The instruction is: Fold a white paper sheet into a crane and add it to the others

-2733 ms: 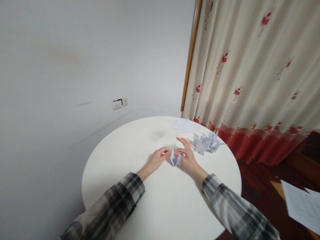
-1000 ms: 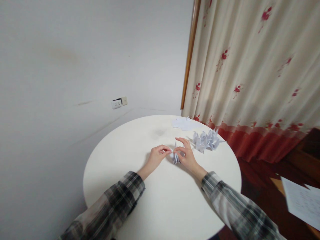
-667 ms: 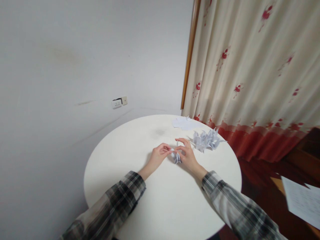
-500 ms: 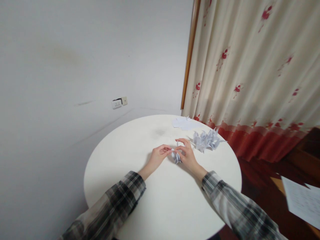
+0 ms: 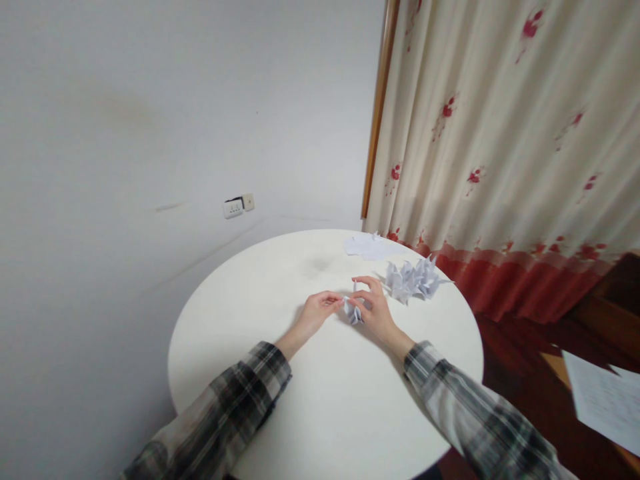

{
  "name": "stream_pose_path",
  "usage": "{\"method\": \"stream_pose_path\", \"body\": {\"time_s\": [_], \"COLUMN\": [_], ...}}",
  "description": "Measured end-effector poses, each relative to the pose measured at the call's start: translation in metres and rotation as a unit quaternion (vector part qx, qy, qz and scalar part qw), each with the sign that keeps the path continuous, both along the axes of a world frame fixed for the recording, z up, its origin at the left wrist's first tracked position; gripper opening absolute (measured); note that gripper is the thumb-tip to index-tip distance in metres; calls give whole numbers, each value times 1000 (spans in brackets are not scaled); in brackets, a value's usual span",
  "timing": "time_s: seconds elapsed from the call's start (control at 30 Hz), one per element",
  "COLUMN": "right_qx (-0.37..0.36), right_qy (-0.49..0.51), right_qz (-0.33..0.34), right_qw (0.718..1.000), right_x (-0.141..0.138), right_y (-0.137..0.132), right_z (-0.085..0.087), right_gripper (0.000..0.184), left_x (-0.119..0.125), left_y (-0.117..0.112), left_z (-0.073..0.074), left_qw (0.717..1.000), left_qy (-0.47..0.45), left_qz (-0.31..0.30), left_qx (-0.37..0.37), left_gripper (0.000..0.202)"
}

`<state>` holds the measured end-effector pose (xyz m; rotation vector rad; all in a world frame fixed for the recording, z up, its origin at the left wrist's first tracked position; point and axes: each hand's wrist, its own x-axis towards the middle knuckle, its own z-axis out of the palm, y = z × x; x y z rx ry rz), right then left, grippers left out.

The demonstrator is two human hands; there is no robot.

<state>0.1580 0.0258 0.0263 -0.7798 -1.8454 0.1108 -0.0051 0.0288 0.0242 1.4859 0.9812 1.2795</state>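
Observation:
Between my two hands is a small white origami crane (image 5: 355, 315) with pointed, folded parts, held just above the round white table (image 5: 310, 387). My left hand (image 5: 318, 310) pinches one tip of it between thumb and fingers. On the other side, my right hand (image 5: 376, 311) grips the folded body with thumb and fingers, the index finger raised around an upright point. The fingers hide part of the paper. Just beyond my right hand lies a cluster of several similar white origami cranes (image 5: 413, 280).
White paper sheets (image 5: 367, 248) lie at the table's far edge, with a small folded piece on them. A wall with a socket (image 5: 233, 209) borders the left. A flowered curtain (image 5: 480, 133) hangs behind. Written papers (image 5: 600, 393) are at lower right, off the table.
Both hands stay in nearly the same place. The crane's lower part has shifted slightly upward between the fingers.

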Motion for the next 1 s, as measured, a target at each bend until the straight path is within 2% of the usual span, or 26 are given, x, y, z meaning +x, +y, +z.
{"method": "stream_pose_path", "body": {"time_s": [0.2, 0.57, 1.0], "right_qx": [-1, -3, -9], "right_qy": [-3, -4, -8], "right_qz": [-5, 4, 4], "right_qw": [1000, 1000, 1000], "right_x": [0, 1, 0], "right_y": [0, 0, -2], "right_z": [-1, 1, 2], "right_gripper": [7, 7, 6], "left_x": [-2, -3, -1], "left_y": [1, -3, -1], "left_z": [3, 8, 4], "left_qw": [1000, 996, 997], "left_qy": [25, 70, 52], "left_qz": [1, 14, 23], "left_qx": [3, 57, 54], "left_gripper": [18, 14, 16]}}
